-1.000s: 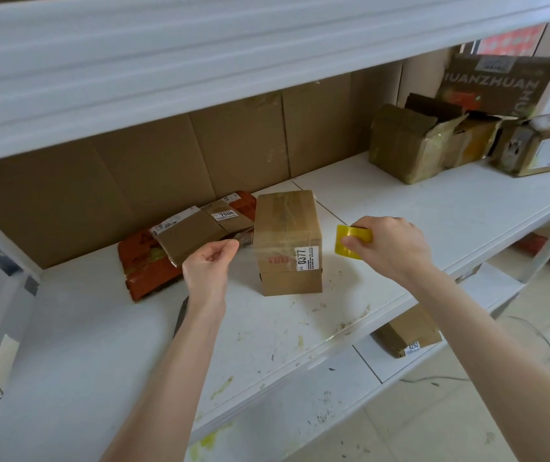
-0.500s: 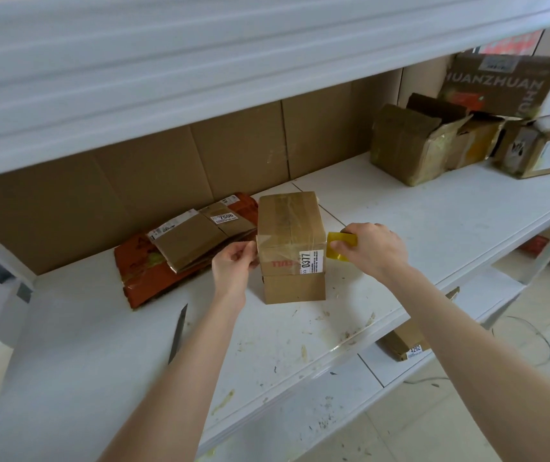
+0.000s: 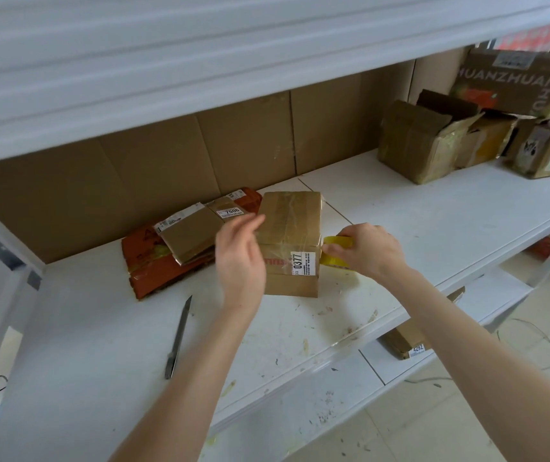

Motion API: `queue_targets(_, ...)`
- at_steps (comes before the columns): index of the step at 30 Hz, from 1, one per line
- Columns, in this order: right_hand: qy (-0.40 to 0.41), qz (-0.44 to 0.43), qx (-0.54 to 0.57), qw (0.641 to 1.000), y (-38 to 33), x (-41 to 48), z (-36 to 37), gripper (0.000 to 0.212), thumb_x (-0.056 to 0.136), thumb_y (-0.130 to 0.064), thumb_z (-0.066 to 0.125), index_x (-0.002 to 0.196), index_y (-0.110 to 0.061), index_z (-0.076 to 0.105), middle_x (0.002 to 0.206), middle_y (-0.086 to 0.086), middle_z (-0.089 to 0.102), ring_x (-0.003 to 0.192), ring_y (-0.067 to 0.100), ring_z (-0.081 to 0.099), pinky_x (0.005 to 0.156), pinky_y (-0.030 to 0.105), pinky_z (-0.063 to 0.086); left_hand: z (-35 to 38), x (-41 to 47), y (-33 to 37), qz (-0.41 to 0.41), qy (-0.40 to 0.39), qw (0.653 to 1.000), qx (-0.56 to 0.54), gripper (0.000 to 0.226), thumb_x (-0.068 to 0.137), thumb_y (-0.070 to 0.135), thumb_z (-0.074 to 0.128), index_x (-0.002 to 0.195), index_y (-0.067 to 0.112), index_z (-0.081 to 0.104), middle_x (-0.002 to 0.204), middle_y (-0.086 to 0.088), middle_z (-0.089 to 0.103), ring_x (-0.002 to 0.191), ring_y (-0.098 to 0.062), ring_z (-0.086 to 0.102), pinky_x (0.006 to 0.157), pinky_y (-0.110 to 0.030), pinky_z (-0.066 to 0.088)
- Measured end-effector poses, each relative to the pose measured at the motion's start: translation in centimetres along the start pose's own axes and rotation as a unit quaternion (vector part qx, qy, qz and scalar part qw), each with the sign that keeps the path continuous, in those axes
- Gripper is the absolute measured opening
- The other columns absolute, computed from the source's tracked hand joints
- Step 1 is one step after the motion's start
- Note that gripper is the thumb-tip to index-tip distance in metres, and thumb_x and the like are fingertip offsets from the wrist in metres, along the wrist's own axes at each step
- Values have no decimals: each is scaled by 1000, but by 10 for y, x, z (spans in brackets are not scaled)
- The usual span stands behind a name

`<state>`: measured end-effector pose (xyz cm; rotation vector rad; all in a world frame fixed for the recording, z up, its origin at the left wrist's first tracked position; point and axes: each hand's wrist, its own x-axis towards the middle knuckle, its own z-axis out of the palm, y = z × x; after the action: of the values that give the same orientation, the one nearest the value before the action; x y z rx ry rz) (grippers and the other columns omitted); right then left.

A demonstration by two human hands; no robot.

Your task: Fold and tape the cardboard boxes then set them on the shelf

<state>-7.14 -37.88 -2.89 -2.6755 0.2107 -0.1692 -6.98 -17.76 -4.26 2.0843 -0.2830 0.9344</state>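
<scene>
A small closed cardboard box with a white label reading 0377 stands on the white shelf. Clear tape crosses its top and front. My right hand grips a yellow tape roll against the box's right side. My left hand rests at the box's left front edge, fingers straight and lying along the box's upper left edge.
Flattened cardboard boxes, brown over red, lie left of the box. A utility knife lies on the shelf's front left. Several opened boxes stand at the back right. Another box sits on the lower shelf. The upper shelf overhangs.
Both hands came in to the box with the stretched tape: the right brought the roll against the right side, the left moved from holding the tape end to the box's left edge.
</scene>
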Motion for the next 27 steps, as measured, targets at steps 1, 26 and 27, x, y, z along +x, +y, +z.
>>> queue_targets(1,-13,-3,8,1000,1,1,-2,41,86,-57,59,110,-24,66,91,-4,60,85,17,54,69,30,44,3,-1,5,60,-68,995,31,34,95,5,42,121,10,64,127,-7,60,123,-22,50,107,-31,35)
queue_targets(26,6,-8,58,998,39,-3,3,35,92,-43,56,123,-29,60,108,7,63,94,24,53,69,28,39,18,7,-3,107,-260,950,139,45,93,0,53,133,22,55,142,0,49,136,-18,39,115,-34,22)
queue_targets(27,16,-10,64,998,36,-4,6,32,92,-43,56,122,-32,60,107,7,64,94,24,53,70,28,39,16,8,-2,108,-262,948,144,45,94,2,53,134,22,54,143,-1,48,137,-19,38,116,-34,21)
